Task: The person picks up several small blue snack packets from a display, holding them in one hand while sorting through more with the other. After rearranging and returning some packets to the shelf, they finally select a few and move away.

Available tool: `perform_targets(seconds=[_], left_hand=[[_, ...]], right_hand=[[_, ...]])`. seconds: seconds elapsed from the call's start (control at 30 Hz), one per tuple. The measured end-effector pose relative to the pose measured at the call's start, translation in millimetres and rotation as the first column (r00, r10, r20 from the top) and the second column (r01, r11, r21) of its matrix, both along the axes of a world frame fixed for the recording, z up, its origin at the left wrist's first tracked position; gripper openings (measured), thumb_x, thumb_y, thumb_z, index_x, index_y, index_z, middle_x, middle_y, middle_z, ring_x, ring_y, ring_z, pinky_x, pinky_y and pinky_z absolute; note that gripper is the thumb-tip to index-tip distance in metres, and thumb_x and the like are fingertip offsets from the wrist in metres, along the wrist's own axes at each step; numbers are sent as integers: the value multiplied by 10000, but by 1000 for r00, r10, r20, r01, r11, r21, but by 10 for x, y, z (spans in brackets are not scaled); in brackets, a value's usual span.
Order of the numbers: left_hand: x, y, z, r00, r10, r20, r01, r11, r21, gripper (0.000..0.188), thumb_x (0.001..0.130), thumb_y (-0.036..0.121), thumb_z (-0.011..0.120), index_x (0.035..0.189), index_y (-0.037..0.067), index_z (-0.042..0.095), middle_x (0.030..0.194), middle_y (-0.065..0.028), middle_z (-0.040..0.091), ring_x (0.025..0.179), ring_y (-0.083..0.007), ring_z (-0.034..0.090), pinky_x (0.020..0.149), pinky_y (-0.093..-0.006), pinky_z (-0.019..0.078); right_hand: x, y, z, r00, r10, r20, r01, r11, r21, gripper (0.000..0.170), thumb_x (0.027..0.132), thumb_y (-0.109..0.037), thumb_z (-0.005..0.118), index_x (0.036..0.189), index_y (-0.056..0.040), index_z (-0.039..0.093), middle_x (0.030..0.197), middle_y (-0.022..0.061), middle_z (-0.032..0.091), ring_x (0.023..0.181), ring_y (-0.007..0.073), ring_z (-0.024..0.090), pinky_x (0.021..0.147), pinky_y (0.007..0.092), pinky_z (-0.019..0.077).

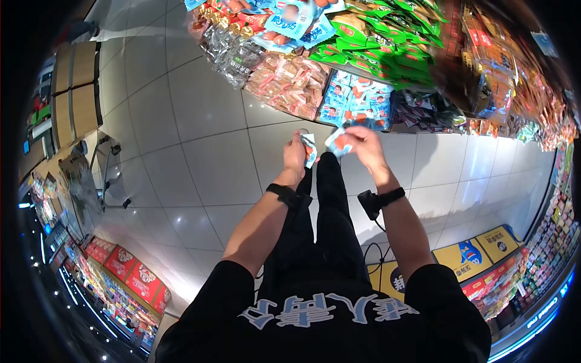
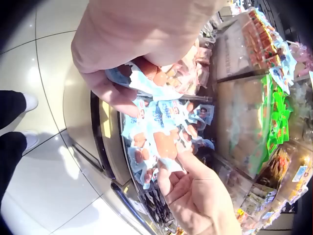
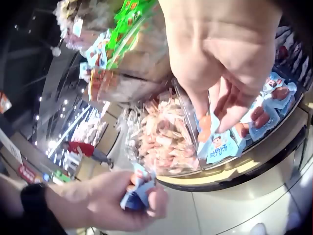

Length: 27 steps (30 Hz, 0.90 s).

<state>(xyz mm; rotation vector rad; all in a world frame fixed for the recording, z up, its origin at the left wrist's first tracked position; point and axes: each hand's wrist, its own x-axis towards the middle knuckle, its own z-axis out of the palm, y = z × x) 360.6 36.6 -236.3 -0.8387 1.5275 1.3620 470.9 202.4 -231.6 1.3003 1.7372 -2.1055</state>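
Note:
In the head view the left hand (image 1: pixel 295 156) grips a small blue-and-white packet (image 1: pixel 309 150) with reddish-brown contents. The right hand (image 1: pixel 367 147) pinches a similar packet (image 1: pixel 340 143) between thumb and fingers, a short way to the right of the first. Both are held in front of a bin of like blue packets (image 1: pixel 357 100). In the left wrist view the left hand (image 2: pixel 142 44) curls round its packet (image 2: pixel 142 81), and the right hand (image 2: pixel 198 196) holds the other (image 2: pixel 165 143). The right wrist view shows the right hand's packet (image 3: pixel 215 139) hanging from its fingertips.
Pink-wrapped snacks (image 1: pixel 287 85) fill the bin on the left of the blue packets, with green packets (image 1: pixel 387 45) behind. Yellow cartons (image 1: pixel 472 257) stand at lower right and red cartons (image 1: pixel 130 269) at lower left. The tiled floor (image 1: pixel 206 157) lies below the hands.

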Motion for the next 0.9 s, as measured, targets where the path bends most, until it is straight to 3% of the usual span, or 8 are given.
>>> perform_targets(seconds=[0.1, 0.17, 0.27, 0.5, 0.6, 0.7, 0.83, 0.9], left_hand=[[0, -182, -146, 1000, -1, 15, 0, 999, 34, 479, 1017, 414, 402, 745, 44, 538, 535, -35, 464, 429, -145, 452, 528, -406, 579], [38, -285, -204, 999, -35, 41, 32, 997, 70, 481, 1016, 423, 397, 749, 52, 546, 530, -38, 462, 440, -156, 480, 521, -388, 571], [98, -356, -186, 997, -49, 65, 44, 996, 78, 484, 1015, 433, 394, 741, 65, 550, 540, -37, 469, 469, -163, 509, 523, -378, 565], [112, -387, -182, 995, -88, 47, 82, 991, 108, 508, 1019, 435, 365, 701, 79, 540, 537, -33, 470, 465, -165, 498, 490, -347, 523], [98, -418, -390, 993, -115, -1, 114, 985, 126, 545, 1019, 445, 355, 654, 81, 530, 526, -31, 474, 455, -154, 476, 471, -317, 476], [17, -267, -153, 982, -182, -53, 183, 983, 20, 561, 1028, 435, 348, 704, 34, 569, 561, -51, 540, 473, -138, 474, 482, -294, 380], [92, -95, -209, 975, -169, -141, 161, 985, -69, 568, 1012, 491, 357, 819, 16, 601, 572, -50, 558, 518, -153, 533, 526, -278, 424], [112, -127, -309, 964, -212, -160, 215, 977, 3, 455, 1002, 435, 427, 1041, 15, 596, 792, -77, 649, 659, -156, 596, 590, -298, 453]], right_hand=[[-269, 10, -249, 987, 20, -162, 76, 821, 566, 153, 887, -114, 665, 1005, -17, 653, 924, 97, 692, 747, 240, 670, 690, 332, 535], [-466, -4, -254, 950, 296, -99, -70, 510, 857, 133, 853, -63, 627, 985, -53, 638, 982, 101, 616, 890, 321, 620, 778, 407, 516], [-482, -218, -561, 837, 529, 142, -334, 287, 898, 191, 832, -87, 610, 1017, -44, 636, 1137, 90, 571, 1060, 281, 561, 880, 393, 486], [-382, -309, -461, 817, 549, 178, -318, 171, 933, 245, 833, -102, 608, 1066, -28, 630, 1240, 87, 556, 1108, 278, 546, 935, 405, 455], [-330, -381, -249, 891, 455, -11, -189, 393, 900, 229, 869, -162, 621, 1065, -44, 642, 1137, 93, 619, 1006, 295, 604, 859, 390, 490], [-241, -643, -8, 964, 265, 9, -230, 819, 526, 292, 862, -260, 684, 1059, -47, 652, 882, 91, 666, 789, 275, 650, 722, 361, 515], [-109, -901, -24, 974, 197, 116, -216, 957, 194, 311, 836, -248, 736, 1025, -14, 658, 725, 68, 668, 654, 148, 625, 618, 288, 489], [-94, -946, -50, 998, -60, -35, 58, 997, -49, 223, 871, -135, 700, 1035, 8, 656, 819, 44, 704, 706, 125, 640, 638, 247, 486]])
